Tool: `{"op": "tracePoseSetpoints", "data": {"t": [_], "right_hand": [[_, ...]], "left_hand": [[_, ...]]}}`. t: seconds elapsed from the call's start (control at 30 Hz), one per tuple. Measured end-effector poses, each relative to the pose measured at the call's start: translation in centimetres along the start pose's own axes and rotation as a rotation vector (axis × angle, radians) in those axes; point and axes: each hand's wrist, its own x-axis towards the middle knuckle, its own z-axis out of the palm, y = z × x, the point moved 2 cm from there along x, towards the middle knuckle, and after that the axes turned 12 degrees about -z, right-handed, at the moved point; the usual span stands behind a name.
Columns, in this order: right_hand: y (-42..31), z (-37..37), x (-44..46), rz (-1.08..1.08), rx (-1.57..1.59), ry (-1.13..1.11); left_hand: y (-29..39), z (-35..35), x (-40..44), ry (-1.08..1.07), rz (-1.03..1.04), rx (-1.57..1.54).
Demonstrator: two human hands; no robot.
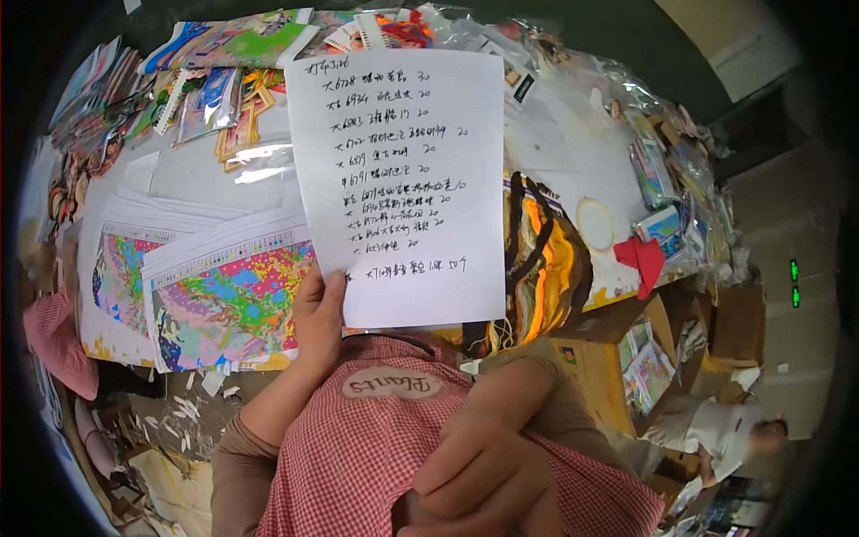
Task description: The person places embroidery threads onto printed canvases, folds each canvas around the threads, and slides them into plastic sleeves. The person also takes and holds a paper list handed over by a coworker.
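A white sheet of paper (403, 197) covered with handwritten lines and numbers is held up in front of me over the table. My left hand (320, 300) pinches it at the lower left edge, thumb in front. Close to the camera, my right hand (488, 483) is raised before my chest with its fingers curled; whatever may be in them is hidden. Below the sheet, to the left, lie printed colour charts (233, 291) with bright patches. A bundle of orange, yellow, brown and black thread (541, 259) rests beside the sheet's right edge.
Bagged colourful kits (228, 40) pile along the table's far edge. A red cloth piece (640, 262) lies near the right corner. Below it stands an open cardboard box (595, 380) with packets inside. Another person (716, 434) is at the lower right.
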Motion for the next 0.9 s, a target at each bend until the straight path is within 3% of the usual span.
{"op": "tracePoseSetpoints", "data": {"t": [0.07, 0.13, 0.17, 0.27, 0.3, 0.37, 0.4, 0.47, 0.5, 0.63, 0.7, 0.73, 0.8, 0.83, 0.9], "right_hand": [[-0.7, -0.8, -0.5, 0.034, -0.005, -0.021], [-2.1, -2.9, -0.7, -0.002, -0.195, -0.492], [-2.4, -3.9, 0.1, -0.006, -0.179, -0.480], [-5.3, -8.1, 3.7, -0.523, -1.547, 0.561], [-7.1, -9.0, 3.8, -0.509, -1.547, 0.555], [-9.8, -8.9, 4.2, -0.688, -1.694, 0.033], [-10.1, -9.1, 3.7, -0.673, -1.712, 0.032], [-8.5, -9.9, 3.5, -0.465, -1.961, -0.291], [-7.8, -10.0, 2.9, -0.406, -1.757, 0.013], [-8.6, -9.5, 1.8, -0.483, -1.733, -0.016], [-10.3, -12.3, 1.0, -0.219, -1.930, 0.530], [-10.9, -12.7, 1.1, -0.223, -1.933, 0.530], [-12.2, -12.6, 1.4, -0.332, -2.250, 0.518], [-12.6, -12.4, 1.7, -0.243, -2.420, 0.614], [-13.1, -12.4, 2.0, -0.320, -2.307, 0.572]], "left_hand": [[0.4, 0.7, -0.3, -0.023, -0.030, -0.099], [0.3, 0.7, -0.2, -0.024, -0.030, -0.120], [0.2, 0.4, -0.3, -0.024, -0.031, -0.141], [0.4, 0.0, -0.5, -0.006, -0.002, -0.081], [0.3, 0.1, -0.5, -0.012, -0.003, -0.123], [0.1, 0.2, -0.4, -0.007, -0.033, -0.153], [0.0, 0.1, -0.4, -0.011, -0.056, -0.164], [0.1, 0.0, -0.3, -0.024, -0.056, -0.152], [0.0, 0.0, -0.2, -0.022, -0.043, -0.145], [0.1, 0.4, -0.2, -0.013, -0.047, -0.199], [0.6, 0.4, -0.5, -0.002, -0.039, -0.161], [0.7, 0.5, -0.5, 0.015, -0.022, -0.141], [0.6, 0.3, -0.4, 0.011, -0.022, -0.131], [0.4, 0.0, -0.4, 0.012, -0.025, -0.116], [0.0, -0.1, -0.2, 0.004, -0.013, -0.119]]}}
